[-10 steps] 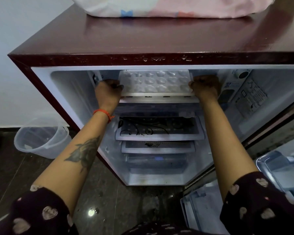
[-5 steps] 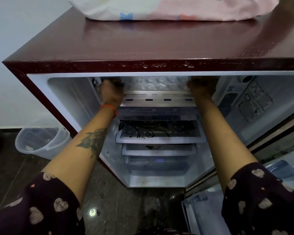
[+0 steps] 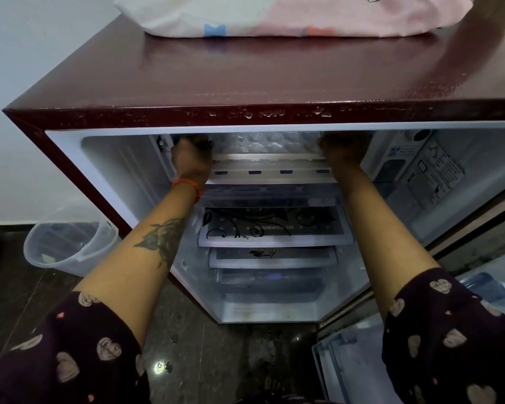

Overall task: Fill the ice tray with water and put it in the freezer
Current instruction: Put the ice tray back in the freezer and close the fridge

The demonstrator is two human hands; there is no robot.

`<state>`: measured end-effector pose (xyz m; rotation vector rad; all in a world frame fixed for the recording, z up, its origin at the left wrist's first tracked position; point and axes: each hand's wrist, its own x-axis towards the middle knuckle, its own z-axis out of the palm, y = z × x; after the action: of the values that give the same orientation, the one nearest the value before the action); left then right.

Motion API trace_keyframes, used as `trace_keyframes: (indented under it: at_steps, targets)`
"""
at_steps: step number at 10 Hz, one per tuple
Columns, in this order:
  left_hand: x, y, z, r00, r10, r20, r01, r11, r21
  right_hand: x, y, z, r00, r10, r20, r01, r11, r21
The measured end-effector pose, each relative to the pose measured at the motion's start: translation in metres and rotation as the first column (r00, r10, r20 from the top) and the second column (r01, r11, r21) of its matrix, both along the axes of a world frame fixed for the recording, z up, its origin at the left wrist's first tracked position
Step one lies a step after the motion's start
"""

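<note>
Both your hands up top in open fridge: left hand grasping left end of ice tray, right hand grasping right end, tray inside freezer slot.

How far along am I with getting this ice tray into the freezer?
Nearly done. Done: the fridge door is open and the ice tray is at the top freezer section, mostly tucked under the top edge; whether it holds water can't be told. In hand: the left hand and right hand hold its two ends. Left: letting go and closing the door.
</note>
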<state>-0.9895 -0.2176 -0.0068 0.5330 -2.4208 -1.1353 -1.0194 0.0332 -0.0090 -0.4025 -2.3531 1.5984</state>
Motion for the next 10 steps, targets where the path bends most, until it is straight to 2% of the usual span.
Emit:
trace_keyframes:
  at_steps: [2,3,5,8,10]
  targets:
    - [0.011,0.003,-0.004,0.997,-0.074,0.003,0.074,0.997,-0.019,0.007,-0.006,0.000,0.999,0.027,0.040,-0.034,0.985,0.171]
    - [0.023,0.007,-0.004,0.993,-0.115,-0.032,0.114,0.993,-0.036,0.015,-0.014,-0.002,0.998,0.060,0.036,-0.066,0.980,0.190]
    - [0.033,0.008,-0.004,0.983,-0.178,0.034,0.179,0.983,-0.029,0.029,-0.018,-0.002,0.990,0.122,0.075,-0.139,0.943,0.302]
    - [0.062,0.009,-0.010,0.954,-0.299,0.012,0.299,0.949,-0.104,0.066,-0.029,-0.011,0.978,0.206,-0.037,-0.159,0.845,0.511]
    - [0.100,0.011,-0.017,0.935,-0.352,-0.033,0.345,0.929,-0.132,0.114,-0.046,-0.020,0.959,0.267,-0.101,-0.183,0.846,0.501]
